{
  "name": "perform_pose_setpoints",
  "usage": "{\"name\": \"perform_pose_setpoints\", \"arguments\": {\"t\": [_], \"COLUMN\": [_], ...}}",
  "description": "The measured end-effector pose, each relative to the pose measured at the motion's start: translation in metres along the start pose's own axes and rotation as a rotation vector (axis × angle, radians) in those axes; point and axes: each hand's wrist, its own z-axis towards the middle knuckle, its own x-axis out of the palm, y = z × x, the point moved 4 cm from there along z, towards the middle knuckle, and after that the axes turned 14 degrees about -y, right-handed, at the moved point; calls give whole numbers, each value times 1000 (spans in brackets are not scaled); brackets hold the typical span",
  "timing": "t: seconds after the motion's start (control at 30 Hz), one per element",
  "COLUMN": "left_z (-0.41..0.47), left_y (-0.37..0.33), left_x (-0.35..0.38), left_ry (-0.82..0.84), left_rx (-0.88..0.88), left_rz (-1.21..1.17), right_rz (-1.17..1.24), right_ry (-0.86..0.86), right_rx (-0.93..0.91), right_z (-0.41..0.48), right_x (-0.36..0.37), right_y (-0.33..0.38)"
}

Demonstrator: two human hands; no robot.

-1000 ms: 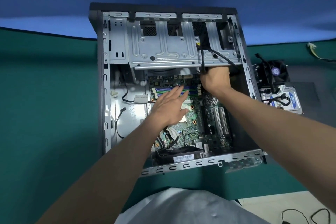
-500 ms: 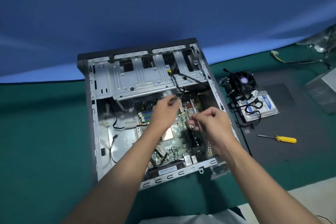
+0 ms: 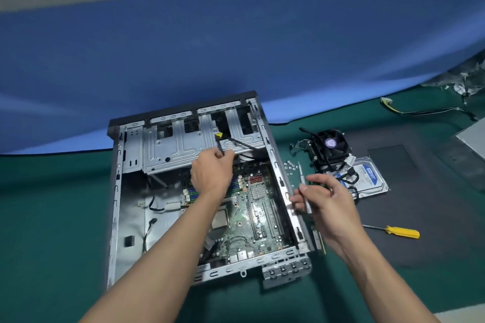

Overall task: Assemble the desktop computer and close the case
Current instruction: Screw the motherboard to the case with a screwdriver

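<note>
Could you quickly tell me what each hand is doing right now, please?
Left hand: grips the black cable.
Right hand: pinches a slim silver screwdriver.

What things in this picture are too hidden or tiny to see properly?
Head view only:
Processor: partly hidden by the left arm.
Black cable, lower end: covered by fingers of the left hand.
Green-edged board beside the computer case: mostly under the right hand, kind unclear.
Slim silver tool in that hand: tip too small to identify.
Grey box: cut off by the right edge.
Loose screws: too small to count.
</note>
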Motion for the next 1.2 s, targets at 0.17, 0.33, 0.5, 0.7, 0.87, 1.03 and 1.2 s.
{"name": "perform_pose_setpoints", "arguments": {"t": [0.17, 0.33, 0.5, 0.7, 0.87, 1.03, 1.2], "left_z": [-12, -29, -53, -75, -78, -79, -79], "left_y": [-11, 11, 44, 66, 79, 81, 82], "left_x": [0, -1, 33, 58, 59, 57, 58], "left_ry": [-57, -161, 287, 795, 881, 891, 888], "left_rx": [371, 521, 565, 241, 187, 72, 35], "left_rz": [120, 235, 571, 509, 527, 428, 383], "right_rz": [25, 36, -160, -659, -1055, -1177, -1294], "right_ry": [-14, -17, 9, 15, -8, 18, 51], "right_rx": [-14, 22, 64, -46, -273, -377, -388], "right_z": [18, 36, 61, 90, 116, 128, 135], "right_x": [-29, -50, -57, -45, -19, -4, 1], "right_y": [12, 11, -7, -31, -41, -49, -54]}}
